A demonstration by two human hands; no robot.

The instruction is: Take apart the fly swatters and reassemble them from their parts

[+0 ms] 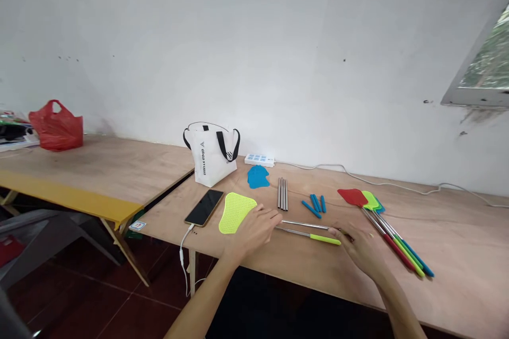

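Observation:
A bare metal rod (305,224) stretches between my hands, just above the table. My left hand (256,228) has its fingers closed at the rod's left end, with the wrist side overlapping a yellow-green perforated fly swatter head (235,213). Closed round the rod's other end is my right hand (355,243); a bit of yellow-green shows past its fingers. Below that rod lies another thin metal rod with a yellow-green handle (325,239). Beyond the hands are several metal tubes (282,194), several blue handle grips (315,204) and stacked blue swatter heads (258,176).
Whole fly swatters (392,238) with red, green and blue heads lie to the right. A phone (204,207) on a charging cable, a white bag (212,159) and a power strip (259,159) stand left and behind. A red plastic bag (59,130) sits on the other table.

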